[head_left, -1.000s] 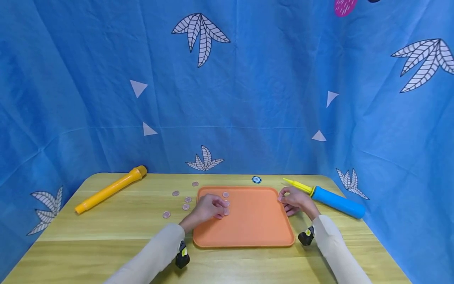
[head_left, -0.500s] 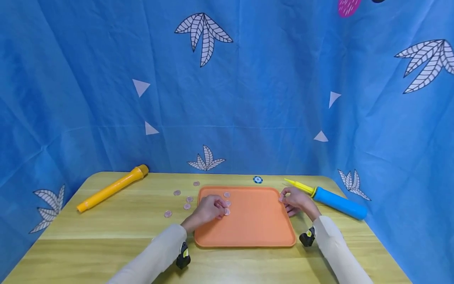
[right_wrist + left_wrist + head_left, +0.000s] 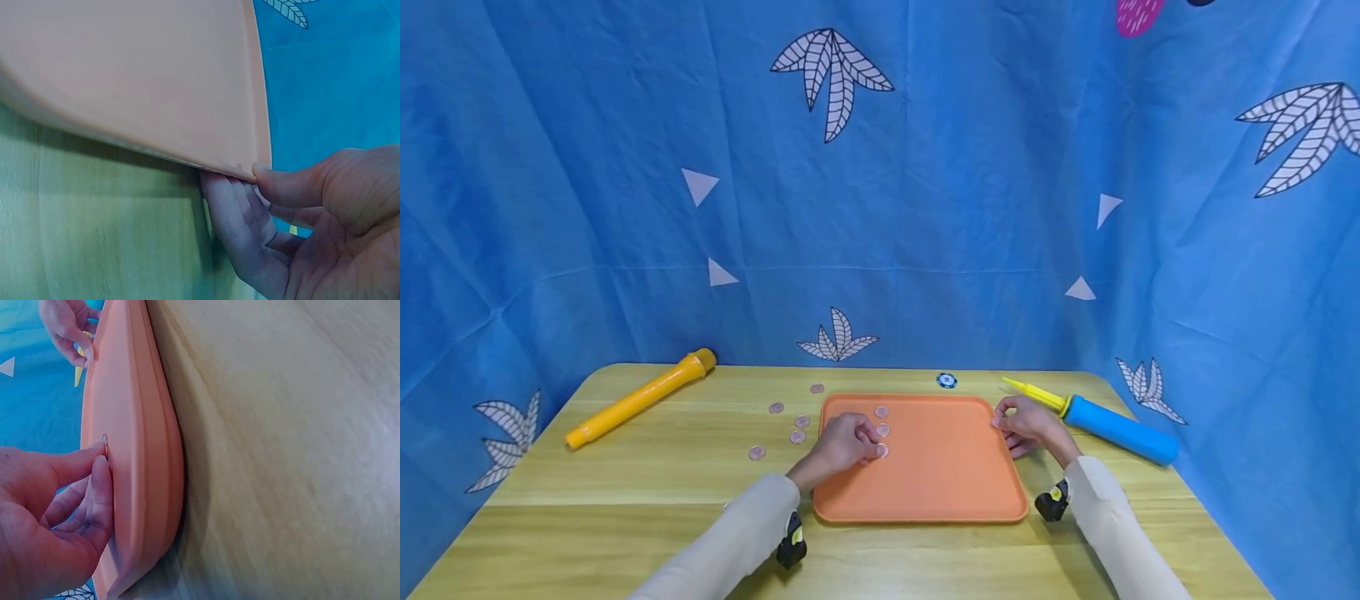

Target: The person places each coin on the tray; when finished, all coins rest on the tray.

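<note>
1. Plainly, we see the left hand [image 3: 844, 442] with thumb and forefinger pinching a coin [image 3: 883, 451] at the surface of the orange tray [image 3: 947, 467], left of its middle.
2. Two more coins [image 3: 882, 412] lie flat beyond it on the tray.
3. We find the right hand [image 3: 1030, 423] gripping the tray's right rim, thumb above, fingers beneath.
4. Left of the tray, we notice loose coins [image 3: 776, 407] on the table [image 3: 572, 479].

Your tray [image 3: 943, 479] is orange, your coins [image 3: 757, 452] pinkish, your desk [image 3: 587, 533] yellowish and wood-grained, your pump [image 3: 1105, 422] blue and yellow; the blue curtain [image 3: 985, 167] bears white, black-veined leaves [image 3: 841, 87] and pale triangles [image 3: 699, 186].
</note>
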{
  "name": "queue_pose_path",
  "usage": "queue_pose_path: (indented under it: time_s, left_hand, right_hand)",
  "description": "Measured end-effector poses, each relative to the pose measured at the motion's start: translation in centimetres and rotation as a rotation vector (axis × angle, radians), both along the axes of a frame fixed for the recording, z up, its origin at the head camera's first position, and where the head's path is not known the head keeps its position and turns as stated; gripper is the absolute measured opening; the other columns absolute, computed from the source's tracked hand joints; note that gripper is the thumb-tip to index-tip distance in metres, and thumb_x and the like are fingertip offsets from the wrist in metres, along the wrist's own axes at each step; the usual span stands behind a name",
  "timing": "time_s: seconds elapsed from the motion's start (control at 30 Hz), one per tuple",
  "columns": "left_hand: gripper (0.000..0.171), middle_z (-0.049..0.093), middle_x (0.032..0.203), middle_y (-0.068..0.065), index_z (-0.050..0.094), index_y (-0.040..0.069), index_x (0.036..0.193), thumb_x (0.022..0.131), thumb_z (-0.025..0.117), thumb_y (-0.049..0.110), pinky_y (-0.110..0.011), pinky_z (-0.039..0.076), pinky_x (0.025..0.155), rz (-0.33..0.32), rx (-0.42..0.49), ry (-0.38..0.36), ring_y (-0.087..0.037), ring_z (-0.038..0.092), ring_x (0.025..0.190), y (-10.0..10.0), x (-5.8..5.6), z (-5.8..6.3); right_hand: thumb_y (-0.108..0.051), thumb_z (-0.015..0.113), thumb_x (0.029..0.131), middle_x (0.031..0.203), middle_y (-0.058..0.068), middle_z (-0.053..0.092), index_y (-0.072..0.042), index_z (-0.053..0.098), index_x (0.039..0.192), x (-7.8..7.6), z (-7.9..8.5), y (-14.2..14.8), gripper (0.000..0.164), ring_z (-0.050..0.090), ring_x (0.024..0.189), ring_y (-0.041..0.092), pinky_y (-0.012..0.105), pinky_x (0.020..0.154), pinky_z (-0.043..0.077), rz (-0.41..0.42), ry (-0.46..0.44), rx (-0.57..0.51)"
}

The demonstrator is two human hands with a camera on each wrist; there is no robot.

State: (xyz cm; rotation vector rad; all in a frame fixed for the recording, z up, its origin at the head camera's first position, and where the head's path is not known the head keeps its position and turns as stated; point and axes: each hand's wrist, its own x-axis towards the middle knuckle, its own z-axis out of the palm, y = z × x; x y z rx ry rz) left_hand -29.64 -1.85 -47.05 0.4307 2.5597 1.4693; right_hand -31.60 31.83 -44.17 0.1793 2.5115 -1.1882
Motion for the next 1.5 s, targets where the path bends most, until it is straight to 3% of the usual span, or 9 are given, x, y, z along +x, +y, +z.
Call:
queue_pose_path:
  time_s: [0.2,0.4,0.57,0.7,0.9,1.03,1.3,1.5]
  left_hand:
    - [0.017,0.062,0.07,-0.003,0.066,0.003,0.087,0.088,0.083,0.005,-0.024,0.051,0.058,-0.004,-0.014,0.023,-0.013,0.062,0.058,0.0,0.0,0.2]
    - [0.014,0.066,0.077,-0.007,0.069,-0.002,0.094,0.087,0.081,0.0,-0.028,0.057,0.061,-0.064,0.081,0.022,-0.016,0.063,0.065,-0.5,-0.2,0.3]
    - [0.011,0.067,0.086,-0.009,0.071,-0.001,0.099,0.09,0.076,-0.002,-0.025,0.052,0.063,-0.117,0.103,0.057,-0.015,0.06,0.073,-1.9,-0.7,0.5]
    - [0.013,0.069,0.092,-0.008,0.072,-0.001,0.105,0.092,0.074,0.002,-0.025,0.052,0.069,-0.125,0.096,0.088,-0.014,0.06,0.08,-3.5,-1.4,1.0]
    - [0.018,0.069,0.097,-0.005,0.072,-0.001,0.112,0.096,0.074,0.008,-0.029,0.055,0.077,-0.032,0.084,0.106,-0.016,0.063,0.087,-6.6,-2.3,2.1]
    - [0.023,0.072,0.105,-0.007,0.071,0.0,0.117,0.098,0.074,0.013,-0.037,0.058,0.085,-0.008,0.081,0.112,-0.021,0.066,0.097,-8.9,-3.0,2.5]
    - [0.04,0.067,0.131,-0.014,0.065,0.004,0.132,0.1,0.073,0.027,-0.05,0.053,0.103,0.053,-0.019,0.083,-0.032,0.062,0.122,-13.9,-4.4,1.6]
    - [0.051,0.059,0.142,-0.023,0.056,-0.002,0.141,0.101,0.072,0.024,-0.057,0.046,0.111,0.003,-0.041,0.056,-0.041,0.056,0.128,-15.7,-4.7,1.1]
  right_hand:
    - [-0.008,0.059,0.106,0.076,0.008,0.062,0.0,0.055,0.106,-0.1,0.2,-0.1,0.009,0.067,0.063,0.017,0.037,0.061,0.062,0.01,-0.008,-0.01]
    - [-0.01,0.059,0.107,0.077,0.009,0.061,-0.001,0.056,0.107,0.0,0.3,-0.1,0.009,0.067,0.064,0.018,0.037,0.062,0.062,0.002,-0.018,0.004]
    - [-0.009,0.058,0.107,0.076,0.009,0.061,-0.001,0.055,0.106,0.0,0.4,-0.1,0.009,0.067,0.064,0.018,0.037,0.062,0.062,0.01,-0.024,-0.005]
    - [-0.01,0.058,0.107,0.075,0.008,0.062,-0.001,0.056,0.106,-0.1,0.5,-0.1,0.009,0.067,0.064,0.018,0.037,0.062,0.062,0.018,-0.017,-0.007]
    - [-0.01,0.059,0.107,0.075,0.009,0.062,0.0,0.057,0.104,-0.2,0.4,-0.2,0.01,0.067,0.063,0.017,0.037,0.062,0.062,0.023,-0.01,0.011]
    - [-0.01,0.06,0.106,0.076,0.009,0.061,0.0,0.058,0.104,-0.1,0.2,0.0,0.01,0.067,0.064,0.018,0.037,0.062,0.062,0.007,-0.003,0.02]
    - [-0.011,0.059,0.107,0.077,0.009,0.062,-0.001,0.057,0.105,0.3,0.1,0.0,0.011,0.067,0.063,0.017,0.038,0.062,0.062,0.002,0.001,0.015]
    - [-0.011,0.058,0.108,0.075,0.009,0.06,-0.001,0.057,0.105,0.3,0.0,0.0,0.011,0.063,0.062,0.018,0.036,0.06,0.06,0.011,0.012,0.003]
